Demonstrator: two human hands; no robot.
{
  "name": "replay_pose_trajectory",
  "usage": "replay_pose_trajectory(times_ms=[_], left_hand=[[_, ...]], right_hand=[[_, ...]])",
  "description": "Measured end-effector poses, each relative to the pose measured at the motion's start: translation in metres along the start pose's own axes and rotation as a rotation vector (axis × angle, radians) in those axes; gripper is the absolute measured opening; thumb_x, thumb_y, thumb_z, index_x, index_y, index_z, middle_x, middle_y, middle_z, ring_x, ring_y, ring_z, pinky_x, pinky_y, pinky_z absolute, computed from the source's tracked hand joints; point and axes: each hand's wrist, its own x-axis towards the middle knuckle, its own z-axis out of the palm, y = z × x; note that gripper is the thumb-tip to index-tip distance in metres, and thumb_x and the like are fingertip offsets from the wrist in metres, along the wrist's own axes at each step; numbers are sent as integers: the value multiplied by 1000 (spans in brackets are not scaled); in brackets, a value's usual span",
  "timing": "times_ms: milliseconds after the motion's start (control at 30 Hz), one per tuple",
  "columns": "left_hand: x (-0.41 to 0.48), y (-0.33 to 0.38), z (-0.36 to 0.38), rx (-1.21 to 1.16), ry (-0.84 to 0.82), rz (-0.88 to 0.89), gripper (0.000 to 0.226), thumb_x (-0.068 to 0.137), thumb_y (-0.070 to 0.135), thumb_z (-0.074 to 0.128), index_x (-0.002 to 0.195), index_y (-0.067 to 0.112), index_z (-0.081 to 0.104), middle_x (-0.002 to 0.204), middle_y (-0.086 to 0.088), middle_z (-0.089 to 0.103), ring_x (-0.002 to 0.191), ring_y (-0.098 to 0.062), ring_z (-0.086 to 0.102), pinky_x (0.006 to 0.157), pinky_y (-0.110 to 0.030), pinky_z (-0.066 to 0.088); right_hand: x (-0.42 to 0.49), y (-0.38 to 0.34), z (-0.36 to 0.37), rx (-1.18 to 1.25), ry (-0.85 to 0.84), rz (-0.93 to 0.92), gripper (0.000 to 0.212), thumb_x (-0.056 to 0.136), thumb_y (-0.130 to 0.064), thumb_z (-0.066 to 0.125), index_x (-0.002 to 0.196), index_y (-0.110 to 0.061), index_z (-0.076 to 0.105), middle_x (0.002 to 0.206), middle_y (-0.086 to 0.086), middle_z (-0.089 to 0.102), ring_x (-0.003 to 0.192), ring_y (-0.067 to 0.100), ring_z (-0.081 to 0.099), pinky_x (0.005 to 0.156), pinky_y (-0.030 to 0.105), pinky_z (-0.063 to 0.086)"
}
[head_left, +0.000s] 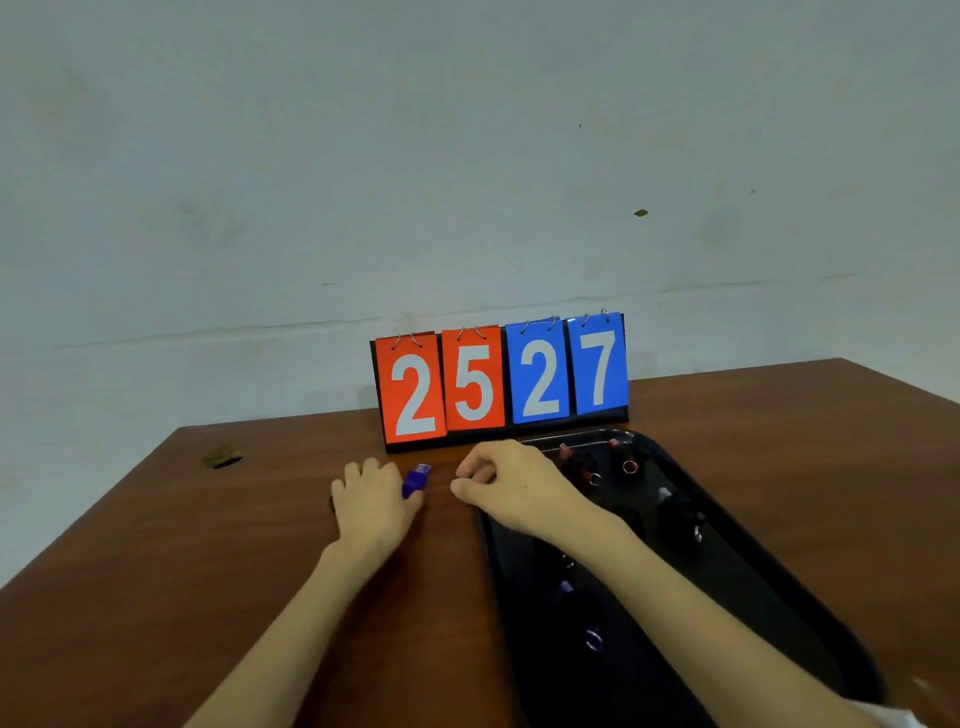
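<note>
Blue whistle (415, 480) in left hand (371, 506), right hand (511, 486) curled empty; scoreboard (501, 382) at 25–27.

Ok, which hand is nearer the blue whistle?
Left. The left hand holds the blue whistle at its thumb side; the right hand sits just right of it, apart.

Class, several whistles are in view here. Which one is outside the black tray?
The blue whistle held in the left hand, beside the tray. All the rest lie inside the black tray.
</note>
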Motion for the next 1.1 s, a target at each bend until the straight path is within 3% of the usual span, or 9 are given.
replay_pose_trajectory(times_ms=[133,267,500,633,700,767,867,933,1100], left_hand=[[-5,5,-19,-316,116,49,21,84,40,63,88,21,55,101,0,59,102,-18,53,89,-34,44],[-24,28,-72,-865,20,145,19,85,32,64,91,18,53,71,0,65,63,-7,61,57,-21,47],[-54,47,-102,-955,-261,458,26,82,22,70,101,28,53,45,4,49,37,-6,41,42,-18,37],[-41,23,-99,-989,-552,364,22,84,17,67,105,19,62,47,3,42,38,-7,32,40,-18,27],[-35,9,-93,-1002,-615,283,17,84,18,67,100,12,63,47,3,41,38,-7,29,39,-18,23],[-28,-2,-88,-1035,-659,216,17,83,20,69,92,7,63,46,3,40,36,-6,27,37,-16,23],[-17,-18,-84,-1059,-768,161,24,81,30,68,82,9,59,50,1,43,36,-6,28,35,-15,23],[-11,-29,-82,-1016,-824,98,31,80,38,66,83,9,58,52,-1,46,35,-6,30,35,-15,23],[-3,-49,-80,-790,-861,0,40,78,50,64,78,10,55,52,-1,46,38,-7,31,36,-16,25]], right_hand=[[7,5,5,108,128,51,19,89,-37,57,94,-21,67,93,-5,67,87,6,60,80,25,50],[3,-4,-12,577,168,156,25,88,-44,56,88,-21,64,93,0,68,85,10,62,77,28,54],[-21,-4,-26,1251,239,224,27,90,-28,57,111,-9,60,105,10,69,97,22,67,82,35,55],[-30,13,-44,1723,265,275,26,97,-31,43,100,-8,54,78,7,66,70,17,65,65,33,56],[-32,25,-52,1665,296,260,28,98,-35,41,96,-9,52,59,-1,50,45,7,43,41,20,43],[-32,35,-60,1389,340,247,29,98,-36,40,98,-10,52,54,-3,42,38,5,29,35,17,27],[-32,46,-66,812,498,226,26,97,-36,44,100,-13,54,66,-3,50,47,5,44,42,18,36],[-32,56,-68,481,617,176,21,95,-37,45,97,-17,53,83,-1,58,69,11,56,60,25,48],[-35,65,-66,81,663,163,32,95,-40,45,116,-18,51,100,0,61,85,17,61,67,30,49]])
